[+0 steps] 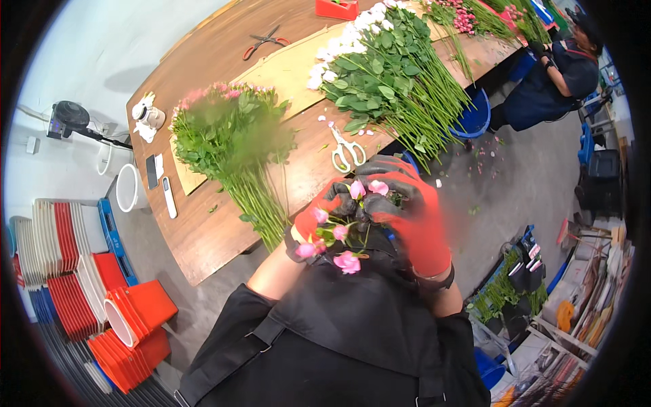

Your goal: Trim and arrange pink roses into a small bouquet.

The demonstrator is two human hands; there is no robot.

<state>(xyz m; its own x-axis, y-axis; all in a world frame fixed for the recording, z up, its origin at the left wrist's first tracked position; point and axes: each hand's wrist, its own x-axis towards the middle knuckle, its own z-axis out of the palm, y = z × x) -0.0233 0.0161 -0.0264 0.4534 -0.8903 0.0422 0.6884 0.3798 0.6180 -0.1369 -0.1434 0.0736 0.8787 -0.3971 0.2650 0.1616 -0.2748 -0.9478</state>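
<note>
- Pink rose spray (340,233): we see it just off the near edge of the desk (198,252), between the left hand (330,197) and the right hand (415,207); both grips are narrow, curled around it.
- First hazard: we judge that squeezing too hard could bruise petals or snap the slender stems.
- Second hazard: the scissors (348,150) lie by the near edge, where a passing forearm could knock them off.
- Blue bucket (478,131): beneath the overhanging stems of the white roses (393,78); we cannot make out its contents.
- Orange-red buckets (150,302): nested together, beyond the near left corner.
</note>
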